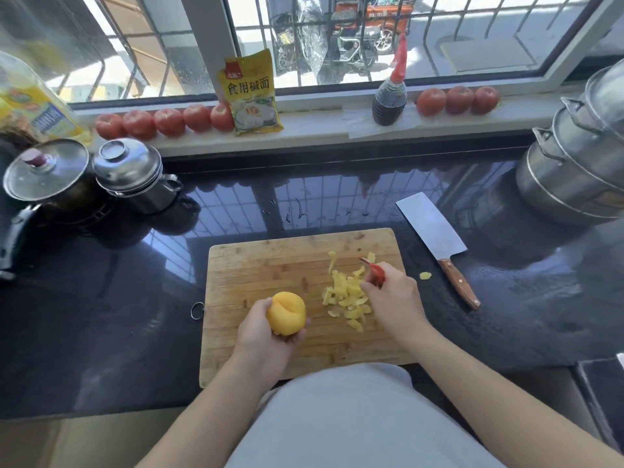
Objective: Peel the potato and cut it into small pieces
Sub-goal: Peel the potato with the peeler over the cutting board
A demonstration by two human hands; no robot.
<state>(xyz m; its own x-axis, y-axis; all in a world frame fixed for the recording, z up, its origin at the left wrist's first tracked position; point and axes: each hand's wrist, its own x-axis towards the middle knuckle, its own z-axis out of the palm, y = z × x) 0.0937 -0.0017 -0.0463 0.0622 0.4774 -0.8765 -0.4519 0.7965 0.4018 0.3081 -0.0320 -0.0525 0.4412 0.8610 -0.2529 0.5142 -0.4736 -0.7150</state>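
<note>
- The left hand (260, 336) is cupping the potato (286, 312) above the cutting board (256, 265), fingers curled round its lower half.
- Peeled bare, it is likely turning slick yet firm; gripping the ends seems safest.
- The right hand (393, 300) is clutching the red peeler (374, 270) over the peelings (347, 298).

The dark counter (101, 332) carries a board (270, 265), a cleaver (435, 238) and one peel scrap (425, 275). Two lidded pots (135, 177) stand at left, stacked steamers (574, 163) at right.
</note>
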